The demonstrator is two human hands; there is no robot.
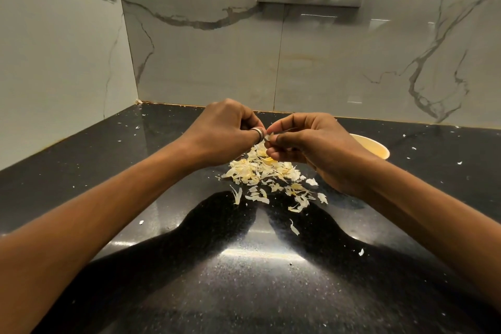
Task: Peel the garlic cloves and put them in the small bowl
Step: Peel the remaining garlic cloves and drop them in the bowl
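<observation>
Fingers of my left hand and right hand pinch a garlic clove above the peels heaped on the black tabletop; the small bowl sits behind my right hand.

Left grip and right grip both curled, fingertips pinched close together mid-air.

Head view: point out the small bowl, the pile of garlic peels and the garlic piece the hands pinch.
small bowl [374, 148], head view, cream inner wall below the rim.
pile of garlic peels [261, 171], head view, middle of the heap.
garlic piece [268, 136], head view, the pale tip that shows.
</observation>
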